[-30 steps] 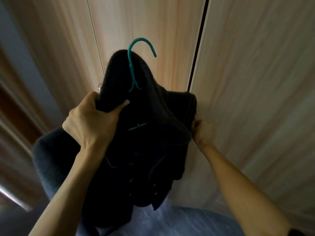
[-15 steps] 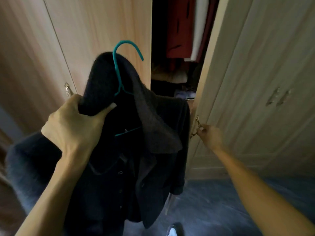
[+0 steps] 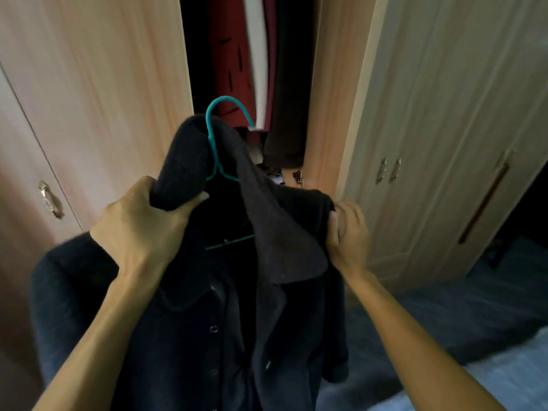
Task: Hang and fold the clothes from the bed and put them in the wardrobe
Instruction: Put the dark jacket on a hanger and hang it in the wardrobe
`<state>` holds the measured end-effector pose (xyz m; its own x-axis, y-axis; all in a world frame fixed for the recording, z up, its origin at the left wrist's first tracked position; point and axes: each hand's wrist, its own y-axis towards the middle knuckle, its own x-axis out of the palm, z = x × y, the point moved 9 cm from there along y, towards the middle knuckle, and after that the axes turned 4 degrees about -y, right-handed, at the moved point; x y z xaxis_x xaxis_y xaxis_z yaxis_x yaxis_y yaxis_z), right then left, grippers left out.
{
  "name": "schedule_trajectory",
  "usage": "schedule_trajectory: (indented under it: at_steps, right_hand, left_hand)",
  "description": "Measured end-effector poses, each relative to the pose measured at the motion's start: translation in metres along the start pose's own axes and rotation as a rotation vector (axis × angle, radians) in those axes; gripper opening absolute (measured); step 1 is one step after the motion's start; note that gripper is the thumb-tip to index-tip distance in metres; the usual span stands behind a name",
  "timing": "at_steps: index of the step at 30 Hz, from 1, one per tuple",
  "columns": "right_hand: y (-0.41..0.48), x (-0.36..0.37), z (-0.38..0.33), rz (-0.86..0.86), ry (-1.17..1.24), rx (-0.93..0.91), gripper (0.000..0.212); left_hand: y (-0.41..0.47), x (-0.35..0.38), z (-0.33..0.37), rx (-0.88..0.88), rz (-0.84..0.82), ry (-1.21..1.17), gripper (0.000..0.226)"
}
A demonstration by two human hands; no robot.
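Observation:
A dark buttoned coat [image 3: 225, 307] hangs on a teal hanger [image 3: 214, 137], held up in front of the open wardrobe. My left hand [image 3: 139, 229] grips the coat's left shoulder and collar. My right hand [image 3: 348, 232] grips the coat's right shoulder edge. The hanger's hook points up toward the wardrobe gap [image 3: 255, 69], where red, white and dark garments hang. The coat's lower part runs out of view at the bottom.
The opened wardrobe door [image 3: 329, 93] stands edge-on just right of the gap, its small handle [image 3: 297, 177] near the coat. A shut door with a metal handle [image 3: 50, 200] is at left. More cream doors [image 3: 444, 143] are at right. Bluish floor [image 3: 474, 321] lies below.
My right hand let go of the wardrobe door handle and took hold of the coat's right shoulder. The door has swung wider, and the coat now sits in front of the gap.

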<state>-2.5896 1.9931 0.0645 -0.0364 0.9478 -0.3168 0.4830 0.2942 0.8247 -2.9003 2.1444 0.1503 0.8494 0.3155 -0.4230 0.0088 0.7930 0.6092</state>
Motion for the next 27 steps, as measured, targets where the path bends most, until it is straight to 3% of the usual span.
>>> schedule_trajectory:
  at_steps: [3,7,11,19,27]
  right_hand:
    - [0.031,-0.013,-0.041,-0.052,0.071,-0.140,0.045]
    - [0.058,0.013,-0.089,-0.425,-0.143,-0.401,0.065]
    - [0.077,0.005,-0.085,-0.519,-0.201,-0.347,0.051]
    - [0.109,-0.015,-0.065,-0.258,-0.325,-0.259,0.036]
    - [0.147,-0.010,-0.058,-0.070,-0.397,-0.161,0.030]
  left_hand:
    - [0.000,0.003,0.007,0.017,0.045,-0.035,0.045]
    - [-0.002,0.020,0.029,0.047,0.018,-0.095,0.045]
    - [0.000,0.036,0.049,0.054,-0.003,-0.100,0.044]
    - [0.029,0.083,0.083,0.146,-0.126,-0.108,0.062]
    - [0.096,0.143,0.107,0.341,-0.448,-0.153,0.066]
